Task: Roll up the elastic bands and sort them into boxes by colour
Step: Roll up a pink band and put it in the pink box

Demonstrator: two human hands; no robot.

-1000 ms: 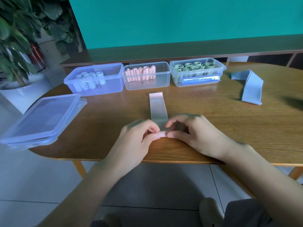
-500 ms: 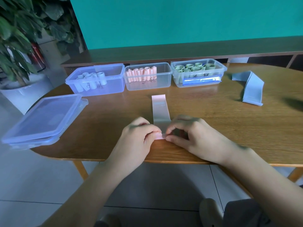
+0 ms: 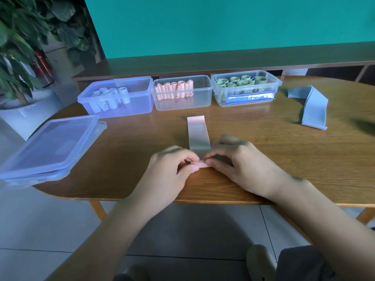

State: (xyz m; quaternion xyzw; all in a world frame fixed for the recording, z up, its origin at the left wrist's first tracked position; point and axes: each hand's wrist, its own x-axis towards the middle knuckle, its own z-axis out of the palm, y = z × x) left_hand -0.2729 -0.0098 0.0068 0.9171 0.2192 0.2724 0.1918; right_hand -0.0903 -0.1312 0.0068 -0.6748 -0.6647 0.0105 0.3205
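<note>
Pink band (image 3: 197, 134); blue band (image 3: 312, 106); green rolls (image 3: 241, 81); teal wall (image 3: 223, 23); brown wood-grain table (image 3: 263, 159).

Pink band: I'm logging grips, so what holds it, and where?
Both hands, left hand and right hand, pinch the pink band at its rolled near end.

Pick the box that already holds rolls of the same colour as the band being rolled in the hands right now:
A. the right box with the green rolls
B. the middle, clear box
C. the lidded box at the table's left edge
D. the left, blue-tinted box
B: the band pinched by the left hand and right hand is pink, and the pink rolls stand in the middle box.
</note>
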